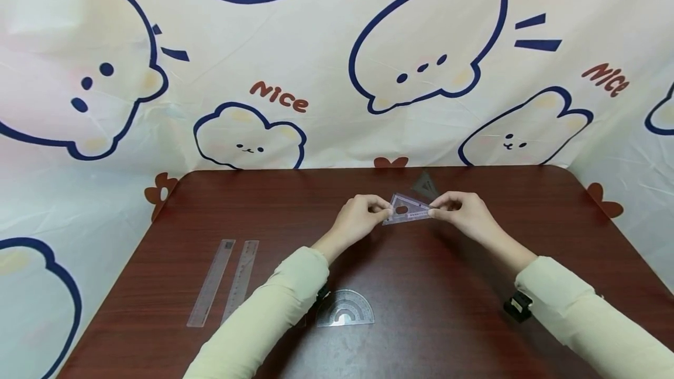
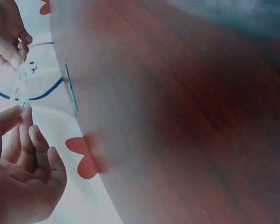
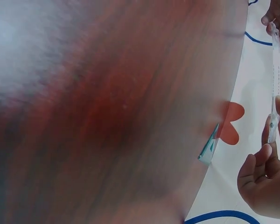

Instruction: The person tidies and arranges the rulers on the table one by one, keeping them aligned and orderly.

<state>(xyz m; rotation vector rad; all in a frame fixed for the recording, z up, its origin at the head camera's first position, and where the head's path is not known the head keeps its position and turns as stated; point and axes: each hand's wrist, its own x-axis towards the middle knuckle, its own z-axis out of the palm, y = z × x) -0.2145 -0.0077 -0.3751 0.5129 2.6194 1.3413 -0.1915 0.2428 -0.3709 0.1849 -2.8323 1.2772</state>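
Note:
Between my hands is a clear, purplish set square [image 1: 416, 214], held up off the table. My left hand [image 1: 360, 213] pinches its left corner between thumb and fingers, and my right hand [image 1: 466, 213] pinches the right corner the same way. Both wrist views show the set square [image 2: 21, 88] nearly edge-on. A second clear set square [image 1: 425, 185] lies near the table's back edge, just behind the held one. In the right wrist view this second set square [image 3: 208, 147] has a greenish edge.
On the brown table [image 1: 447, 320], two clear straight rulers, a left one [image 1: 212, 282] and a right one [image 1: 242, 276], lie at the left. The left sleeve partly covers the right one. A clear protractor [image 1: 345, 309] lies near the front middle. A printed cloth [image 1: 326, 63] hangs behind the table.

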